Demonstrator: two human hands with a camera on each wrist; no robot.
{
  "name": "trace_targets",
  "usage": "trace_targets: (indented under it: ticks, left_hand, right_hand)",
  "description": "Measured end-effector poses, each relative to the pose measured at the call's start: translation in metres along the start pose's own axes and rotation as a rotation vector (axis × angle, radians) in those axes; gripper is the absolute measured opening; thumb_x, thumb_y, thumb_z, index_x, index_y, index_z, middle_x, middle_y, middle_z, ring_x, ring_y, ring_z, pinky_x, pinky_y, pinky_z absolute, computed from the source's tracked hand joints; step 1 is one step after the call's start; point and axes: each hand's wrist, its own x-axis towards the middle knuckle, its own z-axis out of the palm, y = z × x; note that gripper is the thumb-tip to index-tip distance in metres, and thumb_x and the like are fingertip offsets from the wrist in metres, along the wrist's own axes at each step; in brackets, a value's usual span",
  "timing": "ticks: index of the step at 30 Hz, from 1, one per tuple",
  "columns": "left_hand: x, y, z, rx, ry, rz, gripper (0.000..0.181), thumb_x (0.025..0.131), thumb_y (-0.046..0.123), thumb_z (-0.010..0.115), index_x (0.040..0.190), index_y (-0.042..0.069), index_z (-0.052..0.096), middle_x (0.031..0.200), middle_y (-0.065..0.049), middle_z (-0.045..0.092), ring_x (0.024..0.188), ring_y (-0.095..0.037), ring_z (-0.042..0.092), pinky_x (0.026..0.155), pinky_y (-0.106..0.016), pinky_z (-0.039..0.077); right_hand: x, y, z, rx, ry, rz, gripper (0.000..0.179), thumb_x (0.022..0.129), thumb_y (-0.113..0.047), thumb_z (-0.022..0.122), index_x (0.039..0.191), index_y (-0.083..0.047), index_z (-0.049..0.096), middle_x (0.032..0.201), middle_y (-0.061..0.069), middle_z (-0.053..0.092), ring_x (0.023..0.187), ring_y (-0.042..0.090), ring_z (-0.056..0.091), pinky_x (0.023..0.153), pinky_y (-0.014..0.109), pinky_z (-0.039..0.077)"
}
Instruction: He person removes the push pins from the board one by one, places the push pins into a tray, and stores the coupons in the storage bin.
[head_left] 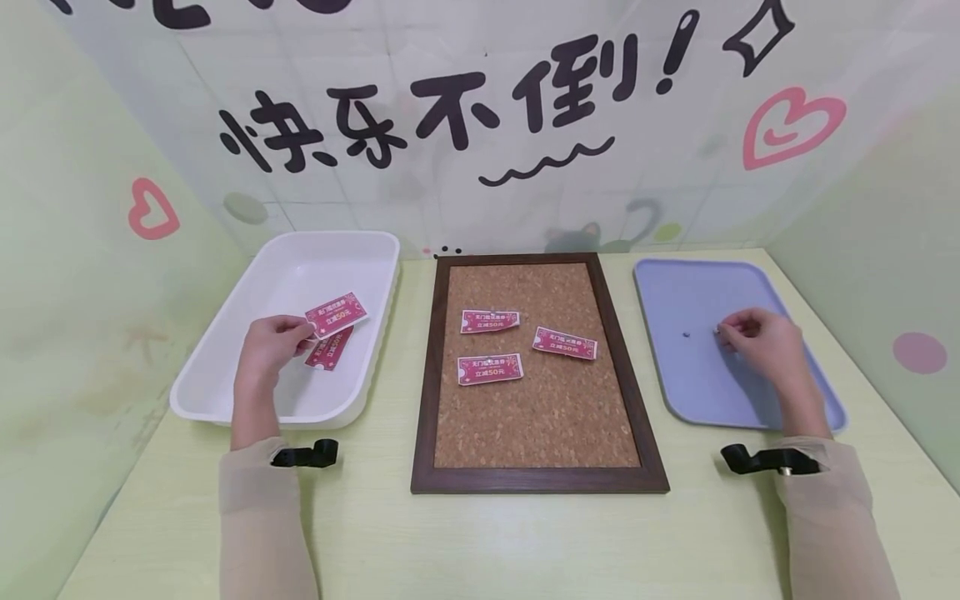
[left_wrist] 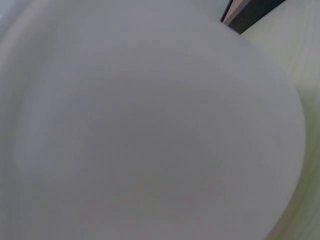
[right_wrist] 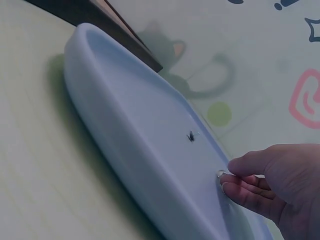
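At the white basin (head_left: 315, 258), the left hand (head_left: 272, 346) pinched a red coupon (head_left: 337, 315) by its left edge; probably light, bendable and easily creased, it was best taken by a margin. The right hand (head_left: 765, 335) pinched one tiny shiny piece (right_wrist: 221, 173), likely hard and fiddly, at the blue tray (head_left: 678, 292), where one small dark piece (head_left: 686, 335) lay. One second coupon (head_left: 327, 353) showed in the basin, three pink coupons (head_left: 490, 369) on one cork board (head_left: 540, 425).

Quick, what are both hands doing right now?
Left hand: closed, holding a red coupon.
Right hand: closed, holding a tiny shiny thing, probably a pin.
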Motion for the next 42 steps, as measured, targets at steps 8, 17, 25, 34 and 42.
trace_targets:
  ticks: [8, 17, 25, 34, 42]
  left_hand:
    - [0.001, -0.005, -0.005, 0.029, -0.031, -0.081, 0.044, 0.102, 0.015, 0.058, 0.134, -0.015, 0.052, 0.100, -0.011, 0.064, 0.076, -0.007, 0.060, 0.073, -0.022, 0.054]
    - [0.003, -0.010, -0.007, 0.084, -0.060, -0.130, 0.044, 0.100, 0.015, 0.060, 0.134, -0.013, 0.051, 0.089, -0.004, 0.064, 0.073, -0.008, 0.061, 0.070, -0.024, 0.052]
    - [0.004, -0.011, -0.007, 0.113, -0.045, -0.128, 0.048, 0.101, 0.019, 0.059, 0.137, -0.011, 0.049, 0.094, -0.009, 0.069, 0.078, -0.013, 0.064, 0.075, -0.028, 0.052]
    - [-0.005, -0.003, -0.006, 0.130, -0.002, -0.079, 0.057, 0.101, 0.028, 0.055, 0.145, -0.006, 0.042, 0.136, -0.028, 0.051, 0.116, -0.039, 0.054, 0.096, -0.050, 0.043]
    - [-0.009, 0.012, 0.002, 0.089, 0.009, 0.013, 0.051, 0.103, 0.029, 0.055, 0.142, -0.002, 0.048, 0.137, -0.026, 0.051, 0.120, -0.039, 0.051, 0.097, -0.048, 0.044]
  right_hand:
    - [-0.002, 0.006, 0.002, 0.004, -0.002, -0.026, 0.020, 0.096, -0.013, 0.067, 0.098, 0.007, 0.068, 0.079, 0.014, 0.070, 0.060, -0.007, 0.053, 0.055, 0.014, 0.042]
    - [0.000, 0.006, 0.004, -0.005, -0.008, -0.061, 0.019, 0.095, -0.014, 0.069, 0.097, 0.005, 0.068, 0.079, 0.012, 0.069, 0.063, -0.005, 0.052, 0.056, 0.015, 0.041]
    - [0.000, 0.004, 0.004, 0.002, -0.013, -0.068, 0.019, 0.096, -0.014, 0.068, 0.098, 0.005, 0.067, 0.081, 0.015, 0.068, 0.062, -0.003, 0.051, 0.054, 0.016, 0.042]
    - [0.001, -0.008, 0.001, 0.000, 0.000, -0.078, 0.023, 0.097, -0.019, 0.067, 0.103, 0.003, 0.068, 0.093, 0.020, 0.068, 0.071, -0.006, 0.049, 0.062, 0.015, 0.040]
    - [0.002, -0.018, 0.002, 0.030, 0.024, -0.137, 0.020, 0.096, -0.016, 0.068, 0.102, 0.003, 0.069, 0.093, 0.019, 0.068, 0.073, -0.012, 0.049, 0.066, 0.011, 0.039]
